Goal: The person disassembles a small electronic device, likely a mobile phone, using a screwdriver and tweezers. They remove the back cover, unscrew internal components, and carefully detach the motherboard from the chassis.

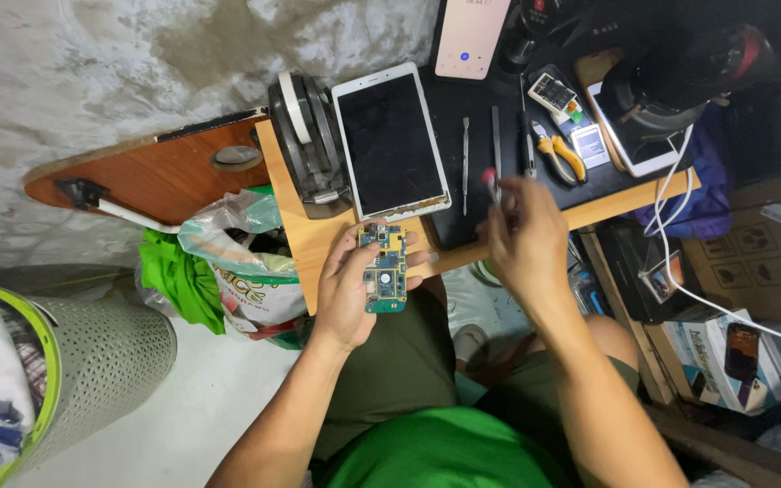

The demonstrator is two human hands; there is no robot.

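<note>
Green circuit board [384,269] lying flat in left hand [347,287], cradling it face-up for access | right hand [523,237] pinching red-tipped tool [492,183], far right | white tablet [390,142] lying beyond

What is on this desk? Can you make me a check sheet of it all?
Surface: small wooden table with a dark mat on its far part.
Job's things: green circuit board; thin tool with a red tip.
Clutter: white tablet, metal tweezers, yellow-handled pliers, roll of tape, two phones.
Grippers: left hand holds the circuit board from below; right hand pinches the red-tipped tool over the mat.
Cables: white cable hanging off the table's right side.
Surroundings: perforated bin with cloth, plastic bags, boxes on the floor.
</note>
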